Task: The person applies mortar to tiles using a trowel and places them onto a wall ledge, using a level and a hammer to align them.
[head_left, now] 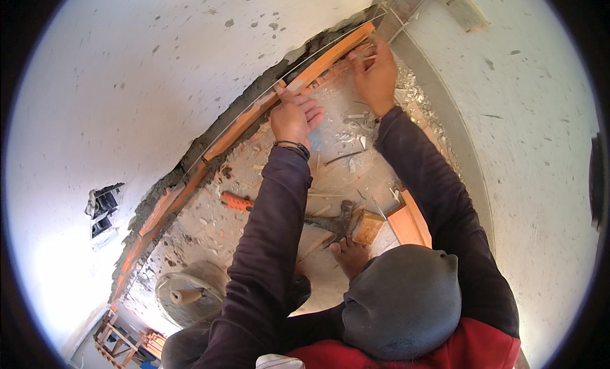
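A long orange tile strip (330, 58) stands against the foot of the wall, end to end with another orange tile strip (241, 131). My left hand (293, 118) is at the joint between them, one fingertip on the tile's edge beside a small tan piece (281, 83); its other fingers are loosely spread. At the strip's far end, my right hand (376, 77) has its fingers bent around the tile's end, partly hiding it. A thin taut string (254, 108) runs along the strips. Rough grey mortar (210, 137) fills the gap behind them.
On the debris-strewn floor lies a hammer (236, 201) with an orange handle, near my bare foot (351, 256). A wood block (368, 228) and loose orange tiles (408, 221) are beside it. A bucket (210, 274) stands lower left. An open box hole (105, 210) is in the wall.
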### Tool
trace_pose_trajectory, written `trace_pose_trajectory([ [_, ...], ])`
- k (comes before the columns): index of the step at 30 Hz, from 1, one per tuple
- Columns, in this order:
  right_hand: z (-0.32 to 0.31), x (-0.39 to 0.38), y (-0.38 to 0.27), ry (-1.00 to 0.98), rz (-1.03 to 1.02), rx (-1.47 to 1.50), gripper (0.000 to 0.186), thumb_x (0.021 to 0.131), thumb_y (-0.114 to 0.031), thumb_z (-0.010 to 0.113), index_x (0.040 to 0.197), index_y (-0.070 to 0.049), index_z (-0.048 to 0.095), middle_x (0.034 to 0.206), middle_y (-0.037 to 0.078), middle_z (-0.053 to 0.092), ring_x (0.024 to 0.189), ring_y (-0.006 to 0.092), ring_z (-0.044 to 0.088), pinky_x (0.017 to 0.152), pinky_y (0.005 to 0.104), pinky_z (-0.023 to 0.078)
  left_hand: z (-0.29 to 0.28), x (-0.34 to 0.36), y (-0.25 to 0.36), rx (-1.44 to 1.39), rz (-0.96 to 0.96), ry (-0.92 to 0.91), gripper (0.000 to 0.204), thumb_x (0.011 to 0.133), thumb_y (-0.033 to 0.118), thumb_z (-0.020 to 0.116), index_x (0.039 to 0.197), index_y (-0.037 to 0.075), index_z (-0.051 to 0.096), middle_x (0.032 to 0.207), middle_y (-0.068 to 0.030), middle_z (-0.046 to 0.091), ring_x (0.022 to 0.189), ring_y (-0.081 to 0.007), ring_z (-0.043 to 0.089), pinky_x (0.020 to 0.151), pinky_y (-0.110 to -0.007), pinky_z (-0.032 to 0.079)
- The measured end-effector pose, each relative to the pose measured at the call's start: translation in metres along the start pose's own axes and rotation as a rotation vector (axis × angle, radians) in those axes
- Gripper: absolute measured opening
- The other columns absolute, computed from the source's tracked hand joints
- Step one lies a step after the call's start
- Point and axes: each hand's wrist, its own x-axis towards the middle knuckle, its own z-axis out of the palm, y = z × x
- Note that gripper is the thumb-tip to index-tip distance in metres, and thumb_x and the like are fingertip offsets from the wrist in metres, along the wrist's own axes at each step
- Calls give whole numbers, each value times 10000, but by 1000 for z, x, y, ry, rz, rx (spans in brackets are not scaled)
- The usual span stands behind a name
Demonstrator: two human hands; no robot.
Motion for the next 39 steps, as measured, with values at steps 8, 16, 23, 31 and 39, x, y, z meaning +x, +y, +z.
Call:
trace_pose_trajectory([
  [8, -17, 39, 9, -338, -25, -405, 502, 846, -85, 620, 1307, 34, 462, 824, 266, 668, 810, 446, 664, 710, 504, 539, 4, -1, -16, -136, 127, 152, 599, 980, 496, 516, 1115, -74, 640, 908, -115, 622, 786, -172, 624, 639, -287, 556],
  [16, -32, 87, 24, -474, -347, -727, 293, 869, -82, 553, 1156, -45, 596, 826, 272, 657, 815, 460, 646, 699, 535, 517, -1, 11, -21, 6, 207, 156, 562, 958, 489, 571, 1020, -64, 650, 885, -87, 613, 791, -156, 598, 711, -296, 525],
  [23, -21, 88, 24, -499, -320, -880, 257, 899, -124, 520, 1141, -65, 584, 866, 267, 662, 871, 466, 636, 736, 552, 494, 1, 29, -35, -89, 298, 258, 575, 929, 452, 641, 570, 18, 526, 575, -20, 524, 574, -130, 470, 576, -301, 410],
  [31, -22, 81, -1, -516, -266, -851, 333, 904, -118, 438, 1205, -69, 570, 969, 279, 665, 934, 466, 644, 813, 553, 508, -3, 31, -34, -98, 220, 191, 568, 918, 525, 619, 843, -37, 647, 786, -66, 644, 744, -134, 560, 717, -286, 496],
  [39, -22, 81, -9, -537, -248, -933, 294, 915, -148, 419, 1136, -52, 588, 974, 287, 663, 936, 476, 642, 816, 559, 507, 9, 31, -33, -57, 297, 271, 536, 926, 469, 630, 706, -19, 621, 663, -57, 622, 611, -152, 545, 617, -308, 462],
])
